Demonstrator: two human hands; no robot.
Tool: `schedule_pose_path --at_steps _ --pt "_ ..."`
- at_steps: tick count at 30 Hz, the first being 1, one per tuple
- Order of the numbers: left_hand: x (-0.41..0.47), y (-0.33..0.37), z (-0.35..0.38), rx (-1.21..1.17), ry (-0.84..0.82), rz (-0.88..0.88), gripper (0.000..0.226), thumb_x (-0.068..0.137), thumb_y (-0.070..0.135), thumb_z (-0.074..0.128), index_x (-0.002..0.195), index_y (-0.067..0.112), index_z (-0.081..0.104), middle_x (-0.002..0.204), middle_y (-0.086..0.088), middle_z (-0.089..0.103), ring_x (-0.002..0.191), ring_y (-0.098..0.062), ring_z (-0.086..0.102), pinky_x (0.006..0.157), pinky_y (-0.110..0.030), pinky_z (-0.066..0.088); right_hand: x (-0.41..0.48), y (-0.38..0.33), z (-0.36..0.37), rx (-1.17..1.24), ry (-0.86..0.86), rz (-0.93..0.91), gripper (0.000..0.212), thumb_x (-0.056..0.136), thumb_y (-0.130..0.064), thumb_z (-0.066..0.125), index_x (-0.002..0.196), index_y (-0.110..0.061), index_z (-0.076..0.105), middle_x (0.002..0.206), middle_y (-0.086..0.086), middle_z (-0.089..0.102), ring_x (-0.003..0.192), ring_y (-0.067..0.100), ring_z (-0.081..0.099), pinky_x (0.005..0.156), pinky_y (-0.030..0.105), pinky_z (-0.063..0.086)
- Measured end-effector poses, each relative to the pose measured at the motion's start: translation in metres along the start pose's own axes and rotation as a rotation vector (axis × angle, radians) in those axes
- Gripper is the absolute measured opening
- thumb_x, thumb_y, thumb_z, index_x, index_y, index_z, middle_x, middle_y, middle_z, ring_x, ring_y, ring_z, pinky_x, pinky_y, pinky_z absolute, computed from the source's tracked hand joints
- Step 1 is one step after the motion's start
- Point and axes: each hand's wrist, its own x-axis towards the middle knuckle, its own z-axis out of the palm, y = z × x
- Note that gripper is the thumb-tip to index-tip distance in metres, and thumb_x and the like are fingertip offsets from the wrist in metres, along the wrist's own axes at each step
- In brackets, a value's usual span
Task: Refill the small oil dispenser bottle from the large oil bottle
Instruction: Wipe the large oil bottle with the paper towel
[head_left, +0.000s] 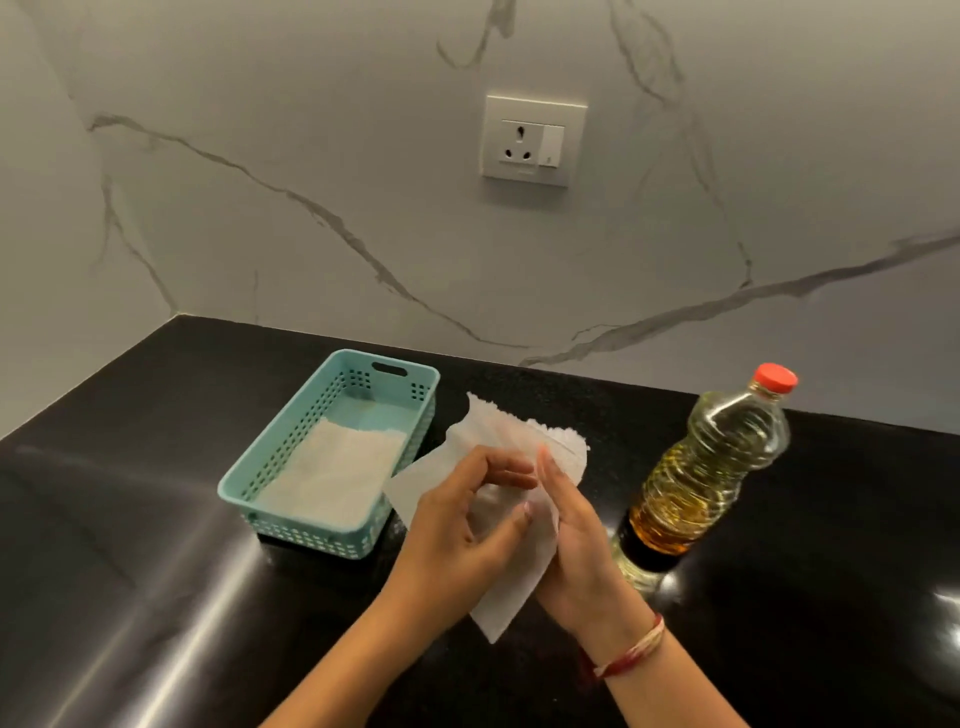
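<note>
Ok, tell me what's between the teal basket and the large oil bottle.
In the head view, both hands: the left hand pinches a white paper towel against the right hand, over the black counter.

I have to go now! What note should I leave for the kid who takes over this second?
Hands: the left hand pinches a tissue with curled fingers. The right hand is flat against the tissue, fingers straight.
Things: the oil bottle stands on the counter right of the hands, partly full, with its red cap on. A teal basket sits to the left. The small dispenser is not in view.
Done: nothing here shows any pouring.
Left: probably put the tissue down, find the dispenser, uncap the oil bottle and pour.
</note>
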Motion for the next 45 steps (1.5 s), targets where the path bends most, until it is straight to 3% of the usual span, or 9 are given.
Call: schedule_pose_path --at_steps 4,10,15,19,22,25,29,35,45 --pt "0.004 0.018 0.032 -0.105 -0.049 -0.035 0.024 0.087 0.007 0.070 0.106 0.020 0.063 0.101 0.013 0.068 0.102 -0.007 0.066 0.086 -0.023 0.054 -0.032 -0.021 -0.039 -0.018 0.130 -0.049 0.039 0.093 -0.030 0.045 0.110 -0.003 0.067 0.116 0.025 0.064 0.112 0.038 0.060 0.101 0.051 0.044" --pt "0.012 0.040 0.094 -0.266 0.125 -0.156 0.027 0.084 0.020 0.072 0.108 0.027 0.061 0.108 0.017 0.066 0.110 0.000 0.060 0.099 -0.023 0.049 -0.082 -0.059 -0.114 -0.115 0.339 -0.122 0.045 0.083 -0.032 0.059 0.115 -0.002 0.064 0.118 0.021 0.064 0.111 0.033 0.062 0.097 0.049 0.047" --pt "0.026 0.034 0.159 -0.289 0.035 -0.346 0.079 0.067 0.036 0.083 0.133 0.041 0.039 0.142 0.020 0.039 0.127 0.008 0.037 0.112 -0.026 0.029 -0.112 -0.088 -0.164 -0.206 0.558 -0.132 0.061 0.081 -0.062 0.041 0.102 -0.013 0.071 0.102 0.011 0.073 0.095 0.026 0.070 0.083 0.042 0.050" --pt "0.055 0.005 0.198 -0.109 -0.053 -0.457 0.121 0.057 0.037 0.092 0.150 0.038 0.014 0.158 0.006 0.013 0.145 -0.017 0.017 0.119 -0.046 0.024 -0.117 -0.094 -0.194 -0.173 0.740 -0.138 0.061 0.085 -0.066 0.036 0.107 -0.016 0.064 0.103 0.012 0.070 0.099 0.028 0.065 0.078 0.041 0.051" --pt "0.070 -0.012 0.216 -0.033 -0.098 -0.450 0.131 0.043 0.061 0.088 0.149 0.038 0.015 0.157 0.002 0.022 0.146 -0.025 0.020 0.116 -0.056 0.026 -0.122 -0.095 -0.203 -0.084 0.800 -0.208 0.055 0.091 -0.059 0.039 0.119 -0.017 0.060 0.110 0.006 0.068 0.105 0.024 0.064 0.084 0.039 0.050" --pt "0.082 -0.028 0.226 -0.018 -0.080 -0.397 0.111 0.040 0.073 0.081 0.135 0.043 0.033 0.137 0.009 0.049 0.131 -0.018 0.046 0.109 -0.049 0.038 -0.126 -0.099 -0.204 0.050 0.839 -0.282 0.040 0.095 -0.049 0.042 0.113 -0.020 0.061 0.108 0.006 0.070 0.100 0.022 0.067 0.081 0.035 0.050" --pt "0.088 -0.028 0.227 -0.037 -0.046 -0.341 0.053 0.063 0.036 0.086 0.100 0.045 0.048 0.109 0.007 0.064 0.102 -0.010 0.062 0.094 -0.037 0.052 -0.123 -0.100 -0.203 0.036 0.863 -0.288 0.025 0.098 -0.037 0.043 0.101 -0.022 0.063 0.108 0.007 0.068 0.099 0.022 0.065 0.078 0.035 0.050" --pt "0.067 -0.022 0.213 -0.016 -0.109 -0.308 0.054 0.052 0.052 0.076 0.097 0.050 0.046 0.105 0.012 0.064 0.098 -0.004 0.061 0.082 -0.018 0.044 -0.116 -0.100 -0.194 -0.015 0.805 -0.345 0.035 0.099 -0.028 0.044 0.132 -0.022 0.051 0.120 0.004 0.061 0.104 0.019 0.061 0.075 0.033 0.050" --pt "0.021 -0.020 0.174 -0.036 -0.178 -0.260 0.061 0.050 0.054 0.074 0.107 0.045 0.052 0.104 0.015 0.064 0.099 0.002 0.061 0.083 -0.017 0.050 -0.116 -0.103 -0.153 -0.189 0.747 -0.545 0.038 0.099 -0.038 0.035 0.123 -0.022 0.060 0.115 -0.001 0.065 0.105 0.017 0.061 0.072 0.026 0.049"
